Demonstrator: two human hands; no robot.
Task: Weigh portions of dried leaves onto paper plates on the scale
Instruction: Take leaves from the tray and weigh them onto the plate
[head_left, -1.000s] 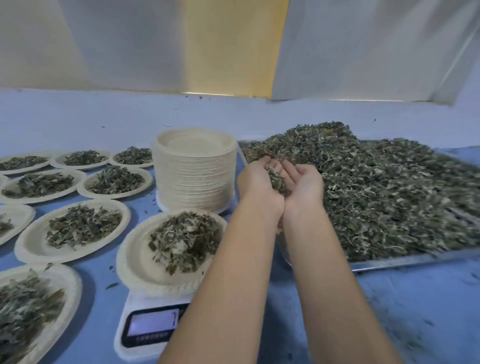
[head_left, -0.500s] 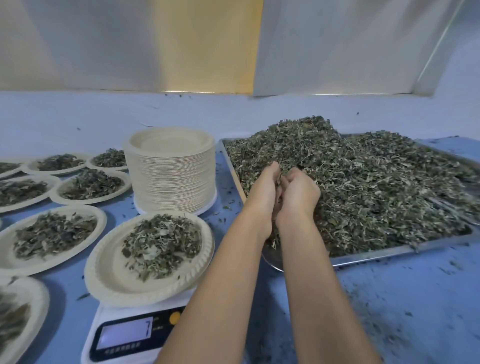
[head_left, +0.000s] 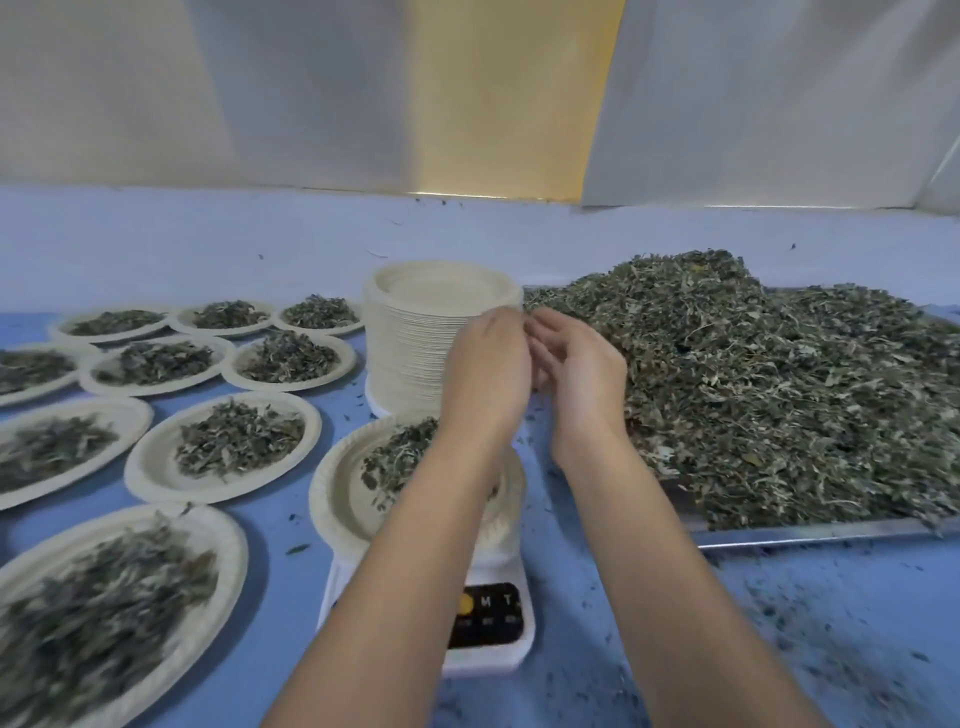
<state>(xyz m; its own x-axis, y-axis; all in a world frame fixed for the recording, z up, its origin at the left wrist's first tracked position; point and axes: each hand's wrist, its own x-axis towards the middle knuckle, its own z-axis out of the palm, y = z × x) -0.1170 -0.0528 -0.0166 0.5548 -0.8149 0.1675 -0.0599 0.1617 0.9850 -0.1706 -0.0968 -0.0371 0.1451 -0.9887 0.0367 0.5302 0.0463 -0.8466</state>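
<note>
Head camera: A person's left hand (head_left: 485, 374) and right hand (head_left: 582, 376) are raised side by side above the blue table (head_left: 810, 618), fingertips meeting in front of a tall stack of paper plates (head_left: 410, 338). The fingers of both hands curl inward toward each other. Motion blur and the backs of the hands hide the palms, so it cannot be told whether either hand grips any leaves.

Below the left forearm, a paper plate (head_left: 340, 499) sits on a white scale (head_left: 491, 621) and carries a small portion of dried leaves (head_left: 397, 460) on its middle. The arm crosses over the plate's right half and covers most of the scale's dark panel, leaving the readout out of sight.

To the right, a metal tray (head_left: 810, 534) holds the main heap of leaves (head_left: 769, 395), piled high and reaching the tray's near edge. The right wrist is just beside the heap's left slope.

To the left, more filled plates (head_left: 150, 480) lie in rows on the table, each with a mound of leaves and set close to its neighbours. Leaf crumbs are scattered over the table in front of the tray and around the scale.
</note>
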